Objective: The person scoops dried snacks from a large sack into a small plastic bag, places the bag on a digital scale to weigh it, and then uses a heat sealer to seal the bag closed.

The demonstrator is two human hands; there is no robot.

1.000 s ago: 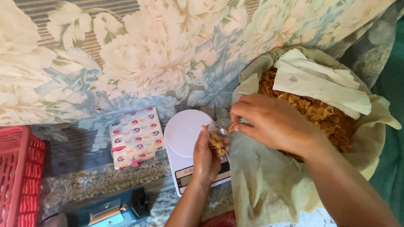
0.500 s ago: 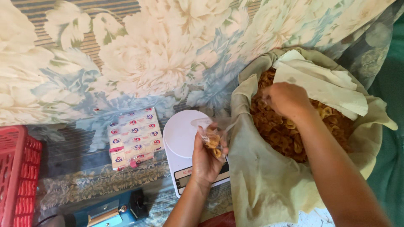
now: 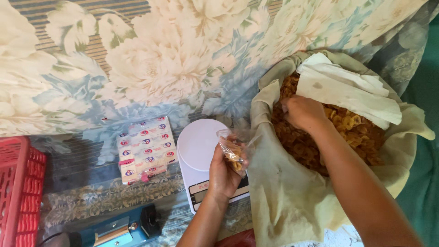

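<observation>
The left hand point(image 3: 222, 176) grips a small clear plastic bag point(image 3: 232, 148) partly filled with golden fried chips, fingers curled around its lower half, and holds it upright just over the right edge of a white digital kitchen scale with a round platform point(image 3: 200, 145). The right hand point(image 3: 302, 112) is sunk into a heap of golden-brown fried chips point(image 3: 347, 130) inside a large basin lined with pale yellow-green cloth point(image 3: 283, 196); its fingers curl down among the chips (whether they pinch any cannot be told). A folded sheet of white paper point(image 3: 347, 89) lies across the heap's far side. Left of the scale rests a flat pack of small printed wrappers point(image 3: 146, 148), well apart from a red plastic crate point(image 3: 18, 192) at the left edge. A teal heat sealer point(image 3: 114, 228) sits near the bottom edge.
</observation>
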